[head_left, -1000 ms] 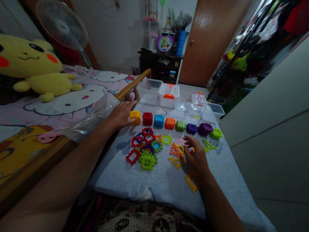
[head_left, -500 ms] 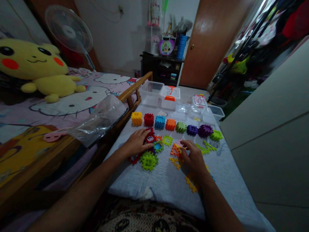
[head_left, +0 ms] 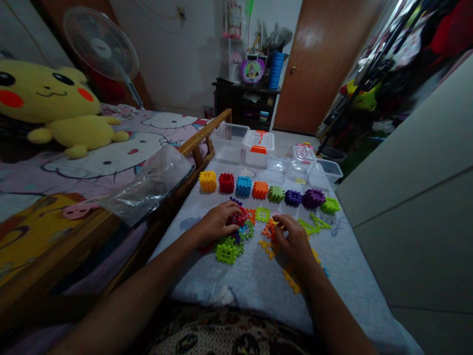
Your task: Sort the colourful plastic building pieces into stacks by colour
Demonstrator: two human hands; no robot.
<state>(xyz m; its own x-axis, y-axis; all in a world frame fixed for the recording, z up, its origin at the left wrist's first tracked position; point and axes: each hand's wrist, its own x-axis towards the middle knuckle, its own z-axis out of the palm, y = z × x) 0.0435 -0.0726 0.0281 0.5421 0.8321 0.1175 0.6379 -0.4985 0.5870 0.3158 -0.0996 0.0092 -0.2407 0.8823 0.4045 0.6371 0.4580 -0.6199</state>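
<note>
A row of assembled toy cubes stands on the pale cloth (head_left: 251,276): yellow cube (head_left: 208,181), red cube (head_left: 226,182), blue cube (head_left: 243,186), orange cube (head_left: 260,190), green cube (head_left: 276,194) and two purple ones (head_left: 293,197). In front lies a pile of loose waffle tiles (head_left: 246,223). My left hand (head_left: 216,223) rests on that pile with fingers curled over red and blue tiles. My right hand (head_left: 293,241) lies on orange and yellow tiles (head_left: 269,231), fingers bent. A lime green tile (head_left: 226,252) sits below my left hand.
Clear plastic boxes (head_left: 231,138), one with an orange latch (head_left: 257,146), stand behind the cubes. A wooden bed rail (head_left: 195,140), a clear plastic bag (head_left: 151,185) and a yellow plush toy (head_left: 55,111) are on the left. A grey panel (head_left: 414,197) rises on the right.
My left hand left the yellow cube, came down to the pile of loose tiles and curled over them. My right hand stayed on the orange and yellow tiles.
</note>
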